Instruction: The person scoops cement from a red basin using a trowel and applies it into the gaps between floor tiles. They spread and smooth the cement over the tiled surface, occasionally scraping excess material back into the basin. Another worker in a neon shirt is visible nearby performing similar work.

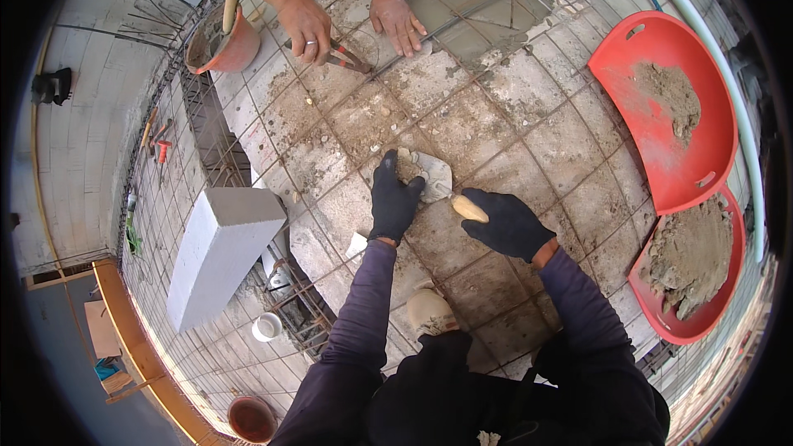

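My right hand, in a black glove, grips the pale wooden handle of a trowel. The trowel's blade is low over the steel rebar grid, smeared with grey mortar. Against the blade's left side is my left hand, also gloved in black, thumb apart from its fingers. A small heap of crumbly mortar lies between that hand and the blade; whether the fingers press on it I cannot tell. Beneath the grid are dusty slabs strewn with crumbs.
Across from me, a co-worker in yellow sleeves holds pincers and rests the other hand by a rebar. Beside them is a mortar bucket. Two red tubs with mortar stand right. A light grey block and white cup lie left.
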A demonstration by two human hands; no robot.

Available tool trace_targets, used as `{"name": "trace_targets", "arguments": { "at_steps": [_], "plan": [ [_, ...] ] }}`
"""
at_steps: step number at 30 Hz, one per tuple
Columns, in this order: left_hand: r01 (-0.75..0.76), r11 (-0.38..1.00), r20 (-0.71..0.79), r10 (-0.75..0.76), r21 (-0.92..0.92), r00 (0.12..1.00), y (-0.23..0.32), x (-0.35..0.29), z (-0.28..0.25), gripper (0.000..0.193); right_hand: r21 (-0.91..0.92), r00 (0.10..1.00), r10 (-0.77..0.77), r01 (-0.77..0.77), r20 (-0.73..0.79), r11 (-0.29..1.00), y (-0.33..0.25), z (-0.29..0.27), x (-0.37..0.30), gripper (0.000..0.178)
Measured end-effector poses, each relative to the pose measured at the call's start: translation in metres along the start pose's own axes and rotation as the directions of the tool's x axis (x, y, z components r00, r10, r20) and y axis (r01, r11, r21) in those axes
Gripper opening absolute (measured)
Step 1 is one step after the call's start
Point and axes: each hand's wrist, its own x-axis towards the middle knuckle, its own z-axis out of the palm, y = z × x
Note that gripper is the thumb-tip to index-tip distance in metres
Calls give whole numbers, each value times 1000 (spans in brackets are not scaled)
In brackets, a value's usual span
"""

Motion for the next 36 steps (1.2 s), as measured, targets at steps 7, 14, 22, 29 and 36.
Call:
{"name": "trace_targets", "arguments": {
  "at_steps": [7, 14, 22, 29, 36],
  "plan": [
    [-268, 962, 59, 271, -52, 961, 98, -1, 18, 73, 9, 975, 119, -119, -186, 993, -5, -66, -60, 57],
    [-727, 578, -70, 763, -370, 642, 301, 8, 97, 89, 488, 593, 706, -518, -387, 703, 39, -205, -127, 46],
    [-508, 786, 221, 598, -353, 771, 154, -75, 39, 70, -326, 866, 308, -445, -394, 834, 33, -209, -134, 51],
    [-21, 979, -133, 49, 204, 990, -24, -88, -35, 49, -320, 998, 38, -52, -52, 946, -19, -100, -51, 56],
    [-32, 971, -4, 33, 237, 999, -47, -71, -27, 37, -402, 986, -115, 155, 121, 903, -6, -53, 45, 53]
  ]
}}
